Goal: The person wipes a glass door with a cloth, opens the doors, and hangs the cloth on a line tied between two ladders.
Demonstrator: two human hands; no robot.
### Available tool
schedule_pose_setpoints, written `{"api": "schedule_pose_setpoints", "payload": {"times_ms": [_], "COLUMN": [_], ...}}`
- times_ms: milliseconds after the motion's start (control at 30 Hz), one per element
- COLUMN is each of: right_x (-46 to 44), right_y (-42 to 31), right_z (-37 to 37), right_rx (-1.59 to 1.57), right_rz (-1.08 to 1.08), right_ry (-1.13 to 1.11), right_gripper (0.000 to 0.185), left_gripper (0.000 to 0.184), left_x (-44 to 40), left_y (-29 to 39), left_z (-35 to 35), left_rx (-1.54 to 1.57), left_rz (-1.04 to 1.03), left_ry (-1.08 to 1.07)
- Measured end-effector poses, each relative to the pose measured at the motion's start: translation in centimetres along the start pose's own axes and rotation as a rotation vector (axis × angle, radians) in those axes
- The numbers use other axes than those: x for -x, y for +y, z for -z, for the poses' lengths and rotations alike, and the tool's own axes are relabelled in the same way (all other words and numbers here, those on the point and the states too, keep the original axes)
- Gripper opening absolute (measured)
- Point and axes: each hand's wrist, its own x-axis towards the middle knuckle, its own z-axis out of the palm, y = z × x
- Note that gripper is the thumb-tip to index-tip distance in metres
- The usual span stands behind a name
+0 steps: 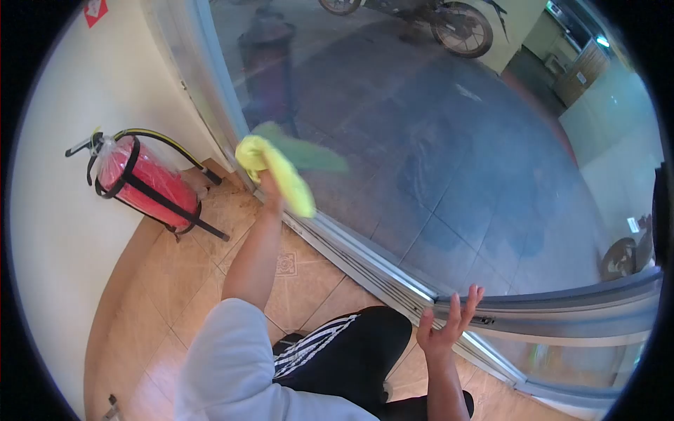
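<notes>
My left hand [271, 188] is closed around a bright yellow cloth [284, 175], partly covered by it. The cloth is up against the lower left part of a large glass door [421, 182], and its greenish reflection shows in the pane. Off to the right, my right hand [444, 330] is raised with its fingers spread, holding nothing. It is near the door's metal frame [547, 302]; whether it touches the frame I cannot tell.
A red fire extinguisher [154, 179] wrapped in plastic stands in a black stand beside the white wall [56, 231]. Sliding tracks [351, 263] run along the tiled floor [168, 288]. Beyond the glass is a motorcycle [460, 28]. My bent knee [379, 330] is close to the tracks.
</notes>
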Motion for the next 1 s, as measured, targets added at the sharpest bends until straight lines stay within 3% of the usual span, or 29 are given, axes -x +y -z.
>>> {"api": "schedule_pose_setpoints", "payload": {"times_ms": [67,100,167,267,367,500,533,567,633,667,700,767,833,900,967,1000], "right_x": [-0.7,-1.2,-2.2,-3.9,-6.0,-7.6,-7.6,-7.2,-6.4,-6.1,-5.7,-5.3,-4.3,-2.5,-0.1,1.2], "right_y": [-1.0,-1.6,-2.8,-3.7,-4.9,-6.9,-7.2,-7.5,-7.5,-7.5,-7.7,-7.9,-7.7,-6.5,-5.7,-5.5], "right_z": [-1.5,-2.0,-2.7,-2.8,-3.2,-3.6,-3.5,-3.2,-2.4,-1.5,-0.6,1.5,4.0,6.8,9.9,11.6], "right_rx": [-0.018,-0.018,-0.046,-0.05,-0.017,0.004,-0.017,-0.038,-0.008,0.005,0.02,0.066,0.03,0.002,-0.002,-0.02], "right_rz": [-0.038,-0.043,-0.053,-0.033,-0.036,-0.045,-0.04,-0.037,-0.036,-0.011,0.013,0.007,-0.047,-0.074,-0.119,-0.194], "right_ry": [-0.003,0.008,0.004,-0.011,-0.016,0.005,0.006,0.006,0.053,0.022,-0.005,0.025,0.064,0.076,0.12,0.1], "right_gripper": [0.057,0.057,0.057,0.058,0.06,0.058,0.056,0.054,0.051,0.054,0.056,0.053,0.04,0.037,0.033,0.033], "left_gripper": [0.035,0.032,0.044,0.047,0.043,0.038,0.045,0.047,0.042,0.037,0.037,0.03,0.03,0.035,0.038,0.037], "left_x": [-2.3,-1.8,-1.3,-0.4,-0.3,10.6,12.9,15.4,18.4,19.6,20.5,20.3,19.5,20.4,22.4,22.7], "left_y": [-6.4,-5.2,-1.3,11.1,11.8,2.0,0.3,-2.1,-6.5,-13.7,-15.4,-16.3,-14.4,-12.7,-9.4,-6.6], "left_z": [7.2,4.2,1.4,-11.6,-16.1,-18.4,-17.2,-16.9,-16.2,-11.3,-9.3,-7.7,-6.5,-4.8,-6.5,-8.2], "left_rx": [-0.104,0.166,0.215,-0.016,-0.245,-0.882,-0.982,-1.038,-0.989,-1.187,-1.164,-1.049,-1.139,-1.421,-1.27,-1.07], "left_rz": [-0.251,0.082,0.237,0.18,-0.017,-0.607,-0.714,-0.864,-0.904,-1.035,-1.051,-0.305,-0.287,-0.5,-0.318,-0.241], "left_ry": [0.096,0.418,0.425,0.495,0.294,-0.078,-0.393,-0.45,-0.572,-0.818,-0.839,-1.123,-1.09,-0.67,-0.069,-0.076]}}
